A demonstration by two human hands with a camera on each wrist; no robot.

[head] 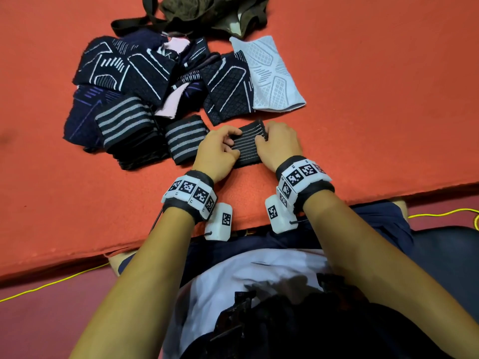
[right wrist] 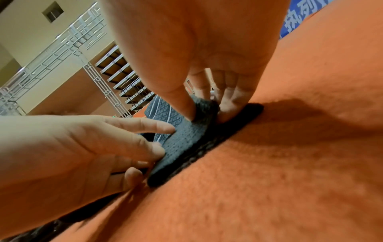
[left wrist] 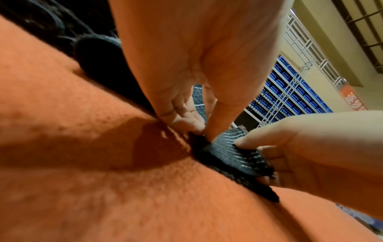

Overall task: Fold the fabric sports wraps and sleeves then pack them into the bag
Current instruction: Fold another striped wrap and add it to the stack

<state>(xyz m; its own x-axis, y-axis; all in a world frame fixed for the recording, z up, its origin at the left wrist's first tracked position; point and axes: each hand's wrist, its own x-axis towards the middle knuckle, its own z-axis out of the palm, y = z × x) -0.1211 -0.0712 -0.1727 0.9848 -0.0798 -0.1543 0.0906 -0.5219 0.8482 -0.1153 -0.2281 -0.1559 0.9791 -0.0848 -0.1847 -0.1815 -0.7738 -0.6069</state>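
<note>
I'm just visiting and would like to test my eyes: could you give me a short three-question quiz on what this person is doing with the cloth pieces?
1. True or false: both hands hold the same dark striped wrap.
2. Which lies farthest to the person's right in the pile? A. the white sleeve B. a pink shoe C. a yellow towel
3. Fill in: the olive bag lies at the ____ edge of the orange mat.

Key
1. True: the left hand and the right hand each pinch an end.
2. A
3. far
</note>
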